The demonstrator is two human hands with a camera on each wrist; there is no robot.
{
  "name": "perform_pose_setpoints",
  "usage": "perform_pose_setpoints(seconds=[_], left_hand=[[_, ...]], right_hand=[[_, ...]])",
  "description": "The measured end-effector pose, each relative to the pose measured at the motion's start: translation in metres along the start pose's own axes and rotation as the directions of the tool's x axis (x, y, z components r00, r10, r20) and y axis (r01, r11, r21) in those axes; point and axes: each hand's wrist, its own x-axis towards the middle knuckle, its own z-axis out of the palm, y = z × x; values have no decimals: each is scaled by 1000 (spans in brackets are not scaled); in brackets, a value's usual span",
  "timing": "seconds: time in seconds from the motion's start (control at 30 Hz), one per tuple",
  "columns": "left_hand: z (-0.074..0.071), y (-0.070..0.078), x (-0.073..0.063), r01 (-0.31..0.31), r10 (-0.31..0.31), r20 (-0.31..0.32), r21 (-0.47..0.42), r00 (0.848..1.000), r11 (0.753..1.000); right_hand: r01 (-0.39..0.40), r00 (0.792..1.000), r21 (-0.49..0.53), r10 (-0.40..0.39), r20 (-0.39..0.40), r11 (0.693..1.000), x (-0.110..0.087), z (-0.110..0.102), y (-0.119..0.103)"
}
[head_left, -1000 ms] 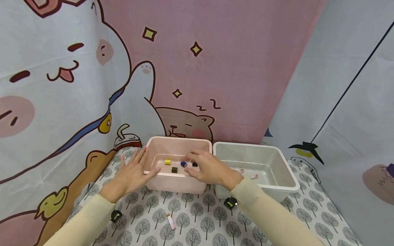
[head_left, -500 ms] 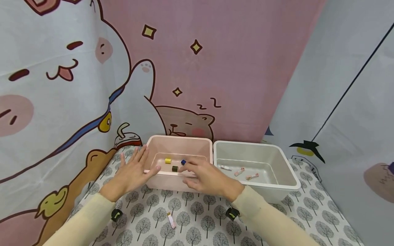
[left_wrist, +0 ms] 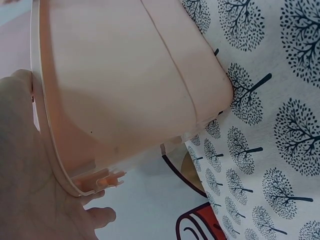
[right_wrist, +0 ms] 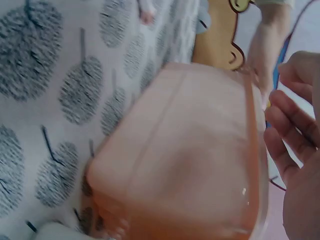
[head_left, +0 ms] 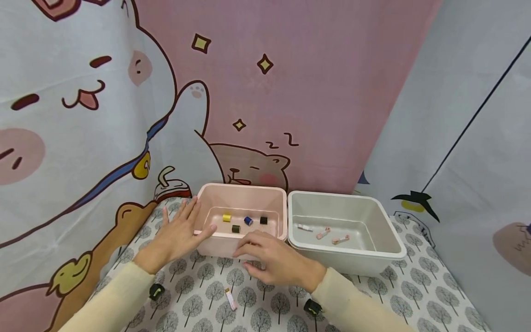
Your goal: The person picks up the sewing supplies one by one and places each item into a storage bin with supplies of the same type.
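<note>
In the head view, my left hand rests with straight fingers along the left rim of the pink bin, its thumb lying over the front rim. The left wrist view shows this hand at the bin's corner. My right hand hovers just in front of the bin's right front edge, fingers loosely bent, holding nothing. Inside the bin lie small thread spools: a yellow spool, a dark green spool, a blue spool and a black spool.
A light grey bin stands right beside the pink one, with a white strip and two small pink-and-white pieces inside. On the tree-print cloth lies a slim pink-and-white stick with a gold end.
My right hand has drawn back from over the blue and black spools to in front of the pink bin, uncovering them and the grey bin's contents. The left hand has stayed put.
</note>
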Motion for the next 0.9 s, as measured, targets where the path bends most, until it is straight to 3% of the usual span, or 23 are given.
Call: perform_pose_setpoints(seconds=[0.1, 0.23, 0.37, 0.7, 0.9], left_hand=[[0, 0, -1, -2, 2, -1, 2, 1000, 1000], [0, 0, -2, -2, 2, -1, -1, 1000, 1000], [0, 0, -2, -2, 2, 0, -7, 1000, 1000], [1, -1, -2, 1, -1, 3, -2, 1000, 1000], [2, -2, -2, 0, 0, 3, -5, 1000, 1000]], right_hand=[[35, 997, 15, -36, 61, 999, -4, 10, -5], [-13, 980, 22, 8, 197, 1000, -10, 23, -9], [-67, 956, 10, 61, 286, 998, -15, 35, -11], [-133, 908, 79, 89, 410, 988, -20, 57, -15], [-156, 888, 51, 117, 444, 986, -21, 66, -20]])
